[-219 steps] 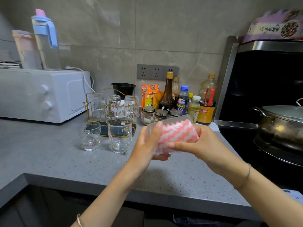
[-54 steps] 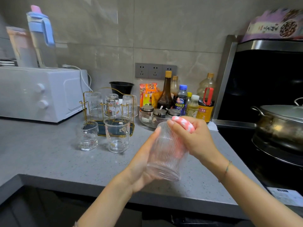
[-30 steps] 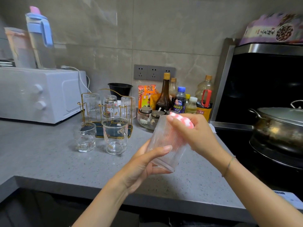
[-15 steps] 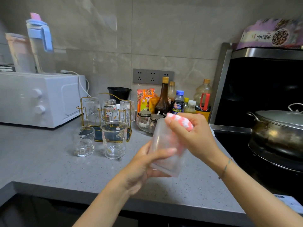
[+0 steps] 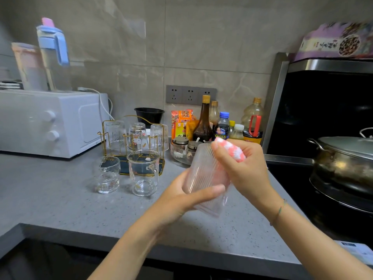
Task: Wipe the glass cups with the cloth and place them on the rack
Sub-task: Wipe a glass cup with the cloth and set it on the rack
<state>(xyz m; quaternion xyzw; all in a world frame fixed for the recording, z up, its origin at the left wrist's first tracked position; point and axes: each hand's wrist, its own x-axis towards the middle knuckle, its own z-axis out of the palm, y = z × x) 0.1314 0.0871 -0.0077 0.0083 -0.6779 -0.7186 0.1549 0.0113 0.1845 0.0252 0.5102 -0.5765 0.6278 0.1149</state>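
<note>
L hand (image 5: pixel 181 200) grips the cup (image 5: pixel 201 172); R hand (image 5: pixel 245 170) pinches cloth (image 5: pixel 230 151) inside it. Glass prob. hard, slippy, breakable: hold round the middle.

Little is legible. On the middle glass cup (image 5: pixel 137 136) in the rack (image 5: pixel 105 138), beyond and left of the left hand (image 5: pixel 181 199), a printed word looks like "hello". The purple box (image 5: pixel 335 44) high above the right hand (image 5: pixel 242 170) bears characters too blurred to read, as does the label of the blue-capped bottle (image 5: pixel 222 128).

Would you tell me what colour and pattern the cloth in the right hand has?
Pink and white wavy stripes on the cloth, seen in the head view.
</note>
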